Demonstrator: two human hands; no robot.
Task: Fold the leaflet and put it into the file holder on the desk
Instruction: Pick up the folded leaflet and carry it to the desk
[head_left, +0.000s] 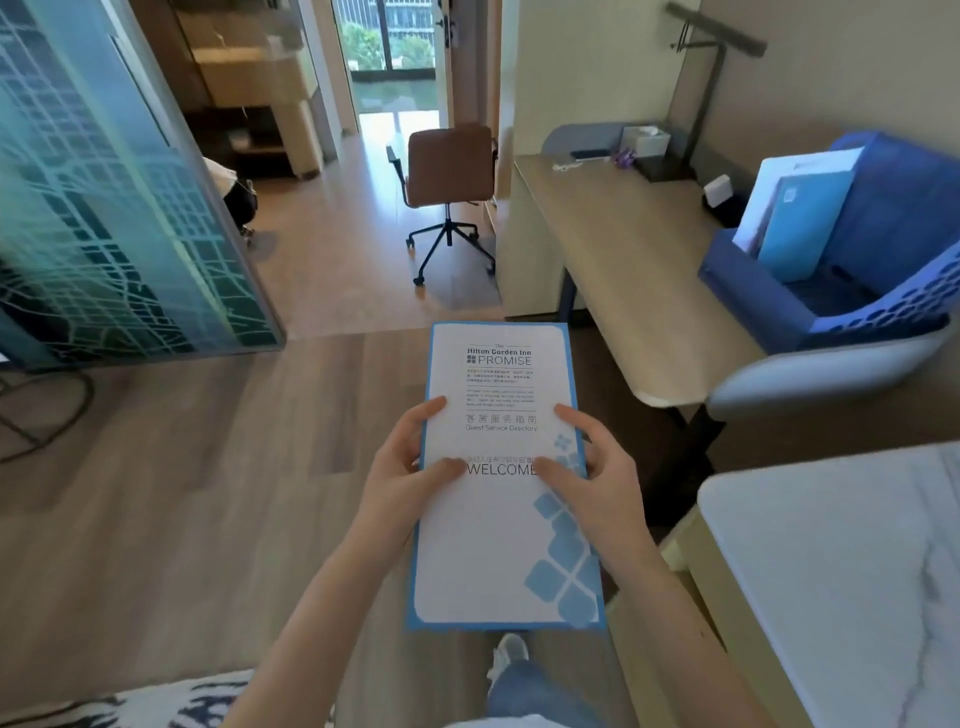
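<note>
A tall white leaflet (501, 540) with a blue border and blue squares at its lower right is held upright in front of me, above the floor. My left hand (402, 475) grips its left edge, thumb on the front by the word WELCOME. My right hand (597, 480) grips its right edge the same way. The leaflet looks folded to one narrow panel. A blue file holder (753, 291) stands at the right on the wooden desk (618, 249), with a white sheet and a blue folder (805, 223) leaning inside it.
A brown swivel chair (449, 171) stands on the floor ahead, left of the desk. A frosted glass partition (104, 208) fills the left. A lamp, tissue box (645, 140) and small items sit at the desk's far end. A white marble-topped surface (841, 571) is at lower right.
</note>
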